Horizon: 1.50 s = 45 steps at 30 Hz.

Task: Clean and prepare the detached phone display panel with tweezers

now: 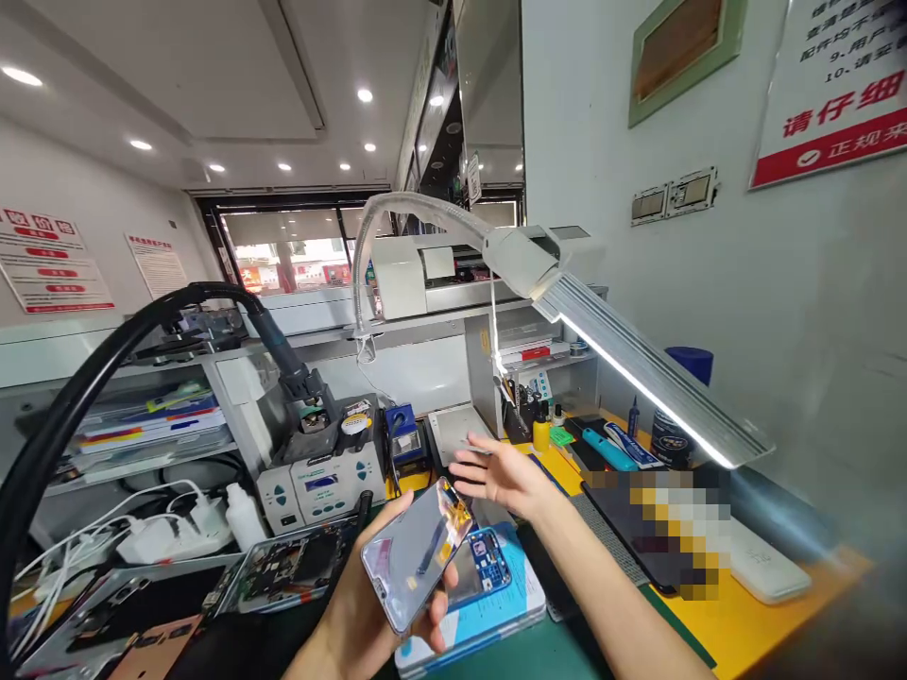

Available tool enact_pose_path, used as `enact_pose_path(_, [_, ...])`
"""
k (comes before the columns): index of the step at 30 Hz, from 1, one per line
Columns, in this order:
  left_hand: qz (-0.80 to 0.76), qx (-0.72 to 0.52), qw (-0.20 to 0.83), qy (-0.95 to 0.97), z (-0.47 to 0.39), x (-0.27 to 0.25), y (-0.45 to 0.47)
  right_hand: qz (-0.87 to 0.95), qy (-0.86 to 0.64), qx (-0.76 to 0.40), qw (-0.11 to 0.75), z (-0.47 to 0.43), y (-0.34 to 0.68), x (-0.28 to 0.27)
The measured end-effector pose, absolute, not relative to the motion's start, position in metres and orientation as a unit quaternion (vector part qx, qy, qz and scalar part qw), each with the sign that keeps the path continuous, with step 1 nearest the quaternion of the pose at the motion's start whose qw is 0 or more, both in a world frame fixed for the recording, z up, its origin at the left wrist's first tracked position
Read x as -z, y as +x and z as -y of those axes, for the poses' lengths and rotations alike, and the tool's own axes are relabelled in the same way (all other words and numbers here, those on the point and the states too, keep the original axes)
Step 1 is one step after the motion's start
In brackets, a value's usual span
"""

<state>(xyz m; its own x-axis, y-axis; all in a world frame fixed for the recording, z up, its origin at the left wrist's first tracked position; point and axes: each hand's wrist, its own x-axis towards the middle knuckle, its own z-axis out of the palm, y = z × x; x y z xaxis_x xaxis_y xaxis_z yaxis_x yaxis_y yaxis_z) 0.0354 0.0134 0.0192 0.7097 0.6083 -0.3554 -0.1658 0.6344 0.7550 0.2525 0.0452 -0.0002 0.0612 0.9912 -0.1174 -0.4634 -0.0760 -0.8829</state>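
Observation:
A phone screen (411, 557), its grey back and copper-coloured flex cable turned up, lies tilted in my left hand (368, 586). The fingers of that hand wrap round its edges. My right hand (500, 472) is raised just beyond the screen's upper right corner, fingers spread and nothing in them. Below the screen, an opened blue phone frame (488, 559) with its circuit board showing rests on a light-blue and white box (521, 604). The screen and my left hand cover part of this frame.
A lit lamp bar (638, 368) hangs over the right side. A black flexible arm (92, 378) arches at left. Opened devices (298, 567) and a grey control station (322, 486) stand left. A dark phone (624, 529) and a white power bank (769, 562) lie right.

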Motion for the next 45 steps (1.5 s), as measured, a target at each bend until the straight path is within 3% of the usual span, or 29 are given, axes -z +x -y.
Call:
enact_pose_path(9, [-0.303,-0.228,0.841,0.386,-0.023,-0.019,0.071,0.291,-0.498,-0.499,0.647,-0.045,0.204,0.026])
enact_pose_path(13, [-0.311,-0.295,0.792,0.434,-0.025,-0.012,0.075,0.255,-0.505,-0.504,0.652,-0.047,0.213,0.033])
enact_pose_path(16, [-0.301,-0.403,0.72,0.477,-0.019,-0.003,0.074,0.239,-0.503,-0.512,0.654,-0.048,0.217,0.037])
enact_pose_path(19, [-0.289,-0.504,0.587,0.563,-0.008,0.005,0.072,0.234,-0.5,-0.515,0.656,-0.046,0.21,0.042])
enact_pose_path(22, [-0.325,-0.537,0.436,0.645,0.002,0.006,0.069,0.241,-0.498,-0.512,0.658,-0.043,0.193,0.048])
enact_pose_path(25, [-0.358,-0.52,0.373,0.68,0.003,0.0,0.06,0.268,-0.495,-0.505,0.655,-0.037,0.179,0.05])
enact_pose_path(31, [-0.343,-0.602,0.383,0.611,-0.009,-0.008,0.032,0.334,-0.51,-0.425,0.67,-0.029,0.191,0.037])
enact_pose_path(37, [-0.354,-0.504,0.263,0.743,-0.03,0.011,0.015,0.355,-0.518,-0.362,0.689,-0.03,0.209,0.028])
enact_pose_path(45, [-0.324,-0.473,0.298,0.763,-0.036,0.027,0.024,0.377,-0.532,-0.331,0.682,-0.022,0.204,0.024])
